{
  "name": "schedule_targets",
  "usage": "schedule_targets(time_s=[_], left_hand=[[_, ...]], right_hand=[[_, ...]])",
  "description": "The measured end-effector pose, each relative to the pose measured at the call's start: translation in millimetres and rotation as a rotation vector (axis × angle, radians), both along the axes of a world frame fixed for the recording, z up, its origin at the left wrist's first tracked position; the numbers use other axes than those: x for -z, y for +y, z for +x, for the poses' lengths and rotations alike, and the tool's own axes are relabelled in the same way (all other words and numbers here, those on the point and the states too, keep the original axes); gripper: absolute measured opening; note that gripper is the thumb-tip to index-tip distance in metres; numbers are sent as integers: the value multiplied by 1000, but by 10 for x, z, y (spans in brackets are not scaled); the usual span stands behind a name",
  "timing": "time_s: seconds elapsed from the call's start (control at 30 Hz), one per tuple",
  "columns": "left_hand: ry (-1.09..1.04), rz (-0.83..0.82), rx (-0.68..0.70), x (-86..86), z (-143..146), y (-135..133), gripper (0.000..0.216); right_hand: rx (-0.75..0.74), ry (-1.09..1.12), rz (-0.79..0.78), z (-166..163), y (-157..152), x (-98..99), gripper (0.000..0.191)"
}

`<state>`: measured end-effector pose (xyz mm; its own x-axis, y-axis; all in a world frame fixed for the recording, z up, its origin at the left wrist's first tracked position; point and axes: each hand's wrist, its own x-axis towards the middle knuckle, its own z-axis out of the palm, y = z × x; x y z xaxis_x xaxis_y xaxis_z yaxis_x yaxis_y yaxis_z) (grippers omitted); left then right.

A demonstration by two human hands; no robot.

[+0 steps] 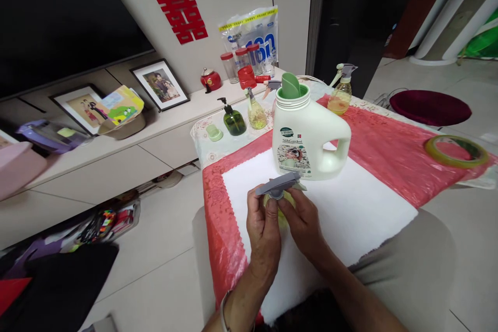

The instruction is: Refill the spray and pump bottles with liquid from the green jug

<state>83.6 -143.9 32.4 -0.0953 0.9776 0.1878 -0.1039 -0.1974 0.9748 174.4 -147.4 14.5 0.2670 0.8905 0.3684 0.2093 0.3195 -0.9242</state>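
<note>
Both my hands hold a small yellowish spray bottle with a grey trigger head (279, 185) over the white sheet (369, 207) on the table. My left hand (263, 228) wraps the bottle from the left, fingers closed at the grey collar. My right hand (304, 223) grips it from the right. The bottle body is mostly hidden by my fingers. Just behind stands a white detergent jug (307, 132) with a green funnel (291, 86) in its mouth.
A red cloth (389, 145) covers the table. Further back stand a dark green pump bottle (234, 119), a yellow spray bottle (256, 112), another spray bottle (341, 94) and a green cap (213, 133). A tape roll (456, 150) lies at right. A low cabinet (116, 161) with framed photos is at left.
</note>
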Motion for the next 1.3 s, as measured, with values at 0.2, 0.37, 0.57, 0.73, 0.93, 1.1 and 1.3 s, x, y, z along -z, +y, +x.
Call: schedule_targets(time_s=[0.2, 0.37, 0.57, 0.73, 0.93, 1.1, 1.3], left_hand=[[-75, -23, 16, -2, 29, 15, 29], [-114, -86, 11, -29, 60, 34, 37], [-114, -58, 39, -27, 47, 40, 30], [-29, -35, 21, 15, 12, 18, 25], [-129, 6, 47, 26, 33, 11, 35], [-103, -19, 35, 1, 33, 18, 26], [-50, -23, -3, 9, 20, 13, 21]], right_hand=[[88, 65, -14, -47, 8, 17, 28], [103, 81, -14, -59, 9, 60, 25], [4, 41, -10, 2, -18, 95, 32], [-41, 59, -26, 15, -19, 53, 37], [-40, 105, -32, -10, 1, 1, 34], [-41, 155, -61, -7, 2, 0, 31], [-109, 176, -65, 25, -18, 23, 39]])
